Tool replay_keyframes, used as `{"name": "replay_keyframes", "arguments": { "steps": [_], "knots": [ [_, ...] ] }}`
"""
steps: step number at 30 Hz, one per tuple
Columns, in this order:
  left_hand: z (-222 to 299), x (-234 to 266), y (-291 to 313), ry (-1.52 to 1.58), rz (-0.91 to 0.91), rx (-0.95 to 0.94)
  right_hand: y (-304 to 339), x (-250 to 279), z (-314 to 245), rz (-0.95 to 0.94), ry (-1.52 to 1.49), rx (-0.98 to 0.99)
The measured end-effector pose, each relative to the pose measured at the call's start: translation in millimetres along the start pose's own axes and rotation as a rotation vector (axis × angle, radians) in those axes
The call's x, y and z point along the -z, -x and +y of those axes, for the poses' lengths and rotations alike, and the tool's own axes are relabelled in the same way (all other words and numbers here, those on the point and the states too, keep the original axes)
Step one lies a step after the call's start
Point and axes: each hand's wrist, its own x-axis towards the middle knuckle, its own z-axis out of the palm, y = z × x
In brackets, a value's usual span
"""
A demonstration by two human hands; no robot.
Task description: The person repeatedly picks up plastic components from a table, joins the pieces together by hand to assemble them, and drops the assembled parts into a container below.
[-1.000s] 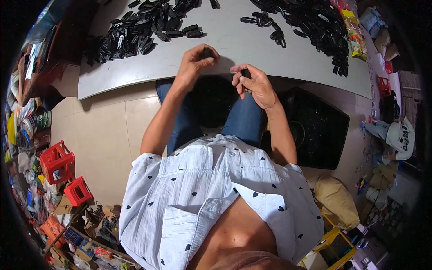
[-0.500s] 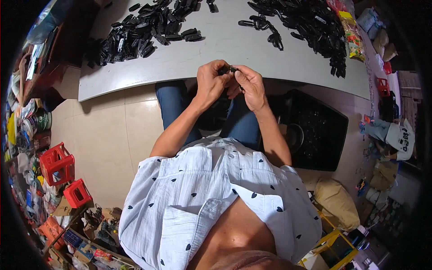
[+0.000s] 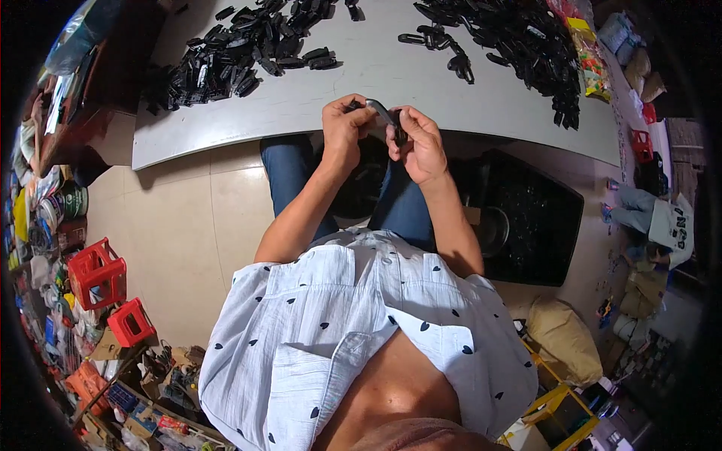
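The left hand [image 3: 345,131] and right hand [image 3: 423,148] have edged apart over the table edge [image 3: 218,137], both gripping a bent black strip [image 3: 382,111], apparently mid-work.

Left hand [image 3: 342,137], right hand [image 3: 423,149], holding curved piece [image 3: 380,110]

Dressed in a white short-sleeved shirt [image 3: 361,308] with small dark hearts [image 3: 324,325] and blue jeans [image 3: 289,169].
Printed sparsely, wrinkled lightly, opened at the neck with a wide folded collar [image 3: 301,379], stitched with a seam [image 3: 316,284] across the chest, and cut with loose sleeves [image 3: 244,301].
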Motion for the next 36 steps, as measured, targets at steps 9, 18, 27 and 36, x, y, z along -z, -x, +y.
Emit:
{"name": "replay_keyframes", "arguments": {
  "steps": [9,18,27,36],
  "knots": [
    [-1,5,1,0.453,-0.307,0.586,1,-8,-14,-0.11,0.883,0.62],
    [10,3,10,0.391,-0.526,0.37,-2,7,-25,0.056,0.607,0.404],
    [7,7,17,0.141,-0.36,0.239,8,-21,-34,0.186,1.477,0.584],
    [-1,6,17,0.04,-0.242,0.14,2,-29,-27,0.1,1.613,0.72]
  ]
}}
